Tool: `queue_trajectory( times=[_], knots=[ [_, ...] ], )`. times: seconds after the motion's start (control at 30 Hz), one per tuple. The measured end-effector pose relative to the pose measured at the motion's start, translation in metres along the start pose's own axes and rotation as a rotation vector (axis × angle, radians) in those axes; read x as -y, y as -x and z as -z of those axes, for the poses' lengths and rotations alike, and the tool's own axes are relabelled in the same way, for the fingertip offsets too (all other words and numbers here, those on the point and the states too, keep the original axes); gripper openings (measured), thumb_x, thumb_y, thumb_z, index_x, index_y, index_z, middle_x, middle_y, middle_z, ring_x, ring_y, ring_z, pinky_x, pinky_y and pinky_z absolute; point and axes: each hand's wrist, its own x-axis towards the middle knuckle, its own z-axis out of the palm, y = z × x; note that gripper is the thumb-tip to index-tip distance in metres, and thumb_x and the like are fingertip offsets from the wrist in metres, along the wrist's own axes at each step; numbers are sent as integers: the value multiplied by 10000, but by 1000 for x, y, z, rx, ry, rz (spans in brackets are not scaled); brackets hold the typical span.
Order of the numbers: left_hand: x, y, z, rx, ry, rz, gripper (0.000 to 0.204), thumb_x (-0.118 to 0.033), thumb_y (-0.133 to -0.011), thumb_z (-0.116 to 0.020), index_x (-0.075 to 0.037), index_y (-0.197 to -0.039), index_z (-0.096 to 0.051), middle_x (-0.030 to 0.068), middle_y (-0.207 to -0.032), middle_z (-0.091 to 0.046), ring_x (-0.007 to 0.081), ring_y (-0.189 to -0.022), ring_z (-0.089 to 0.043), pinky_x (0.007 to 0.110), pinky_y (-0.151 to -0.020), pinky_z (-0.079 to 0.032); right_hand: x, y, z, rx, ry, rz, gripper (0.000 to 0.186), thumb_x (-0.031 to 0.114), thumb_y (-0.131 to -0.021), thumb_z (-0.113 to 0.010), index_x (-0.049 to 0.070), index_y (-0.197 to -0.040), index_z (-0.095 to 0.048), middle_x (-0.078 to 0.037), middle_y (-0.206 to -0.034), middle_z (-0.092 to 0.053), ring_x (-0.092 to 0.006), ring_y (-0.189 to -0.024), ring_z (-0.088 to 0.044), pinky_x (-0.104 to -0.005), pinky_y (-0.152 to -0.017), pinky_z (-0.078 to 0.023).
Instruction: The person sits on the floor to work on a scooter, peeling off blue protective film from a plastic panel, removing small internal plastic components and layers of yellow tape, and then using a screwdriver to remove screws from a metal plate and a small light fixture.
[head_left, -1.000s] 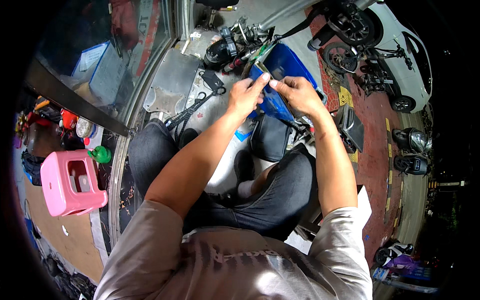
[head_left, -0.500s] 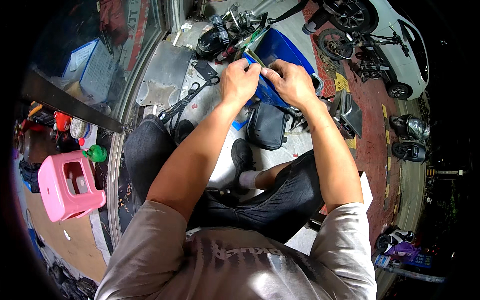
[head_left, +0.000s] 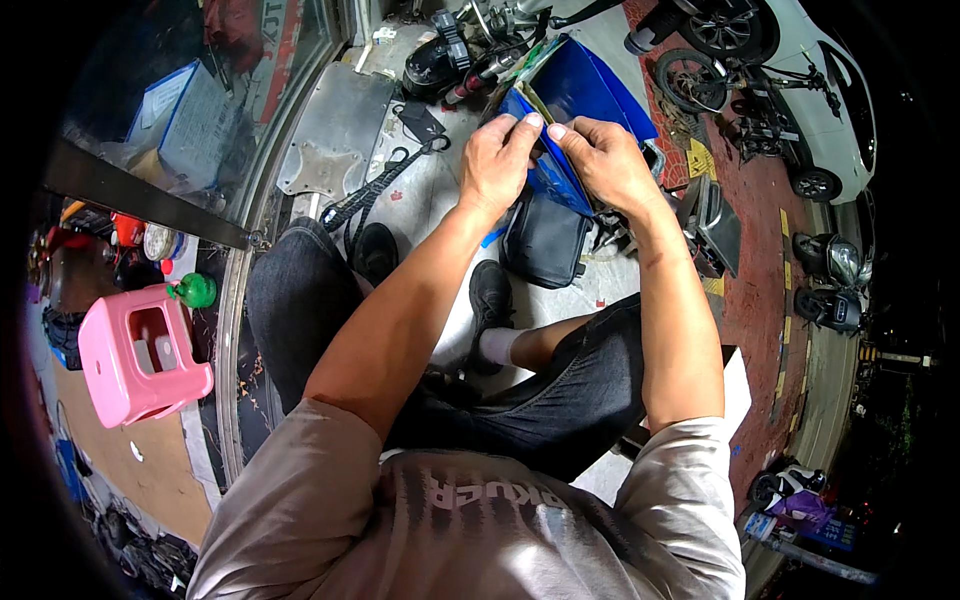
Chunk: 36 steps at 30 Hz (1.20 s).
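Blue open-topped casing (head_left: 605, 88) stood just beyond a black pouch (head_left: 545, 242), over the pale floor (head_left: 448, 335), with a grey metal plate (head_left: 342, 125) to its left. The left hand (head_left: 495, 168) and right hand (head_left: 608, 165), close together but apart, were clamped on its near edge.

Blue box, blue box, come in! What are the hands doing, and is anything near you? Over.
Left hand and right hand pinching near edge, thumbs close together. Blue box open-topped. Black bag close by, nearer the legs.
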Motion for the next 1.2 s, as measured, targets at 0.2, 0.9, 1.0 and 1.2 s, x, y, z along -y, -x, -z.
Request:
queue_trajectory(
  times=[0.2,0.9,1.0,1.2],
  knots=[
    [2,7,-4,-88,-33,-48,422,-425,-869,-792,-12,-879,-702,138,-820,-724,269,-766,-699,387,-721,-543,-9,-2,0,60,-163,-15,377,336,-1074,-602,31,-857,-647,81,-665,-468,-35,-621,-377,-273,-523,-325],
    [11,-11,-12,-185,35,4,590,-536,-795,-828,20,-930,-687,136,-836,-714,232,-747,-690,357,-691,-569,-10,-5,3,-10,-140,-48,413,375,-1033,-634,2,-860,-670,-66,-646,-575,-145,-629,-488,-371,-613,-442],
    [1,-10,-7,-146,-45,38,490,-460,-812,-756,26,-844,-703,213,-832,-729,331,-816,-725,426,-779,-563,1,-1,2,-64,58,2,380,371,-1020,-630,19,-886,-685,-133,-684,-634,-251,-626,-568,-415,-642,-478],
    [-24,-15,-1,-44,-299,-70,394,-311,-901,-564,49,-775,-664,267,-793,-668,413,-778,-678,501,-730,-522,30,9,-14,-306,510,254,258,302,-985,-596,67,-891,-646,-207,-814,-708,-424,-802,-701,-531,-729,-549]
  ],
)
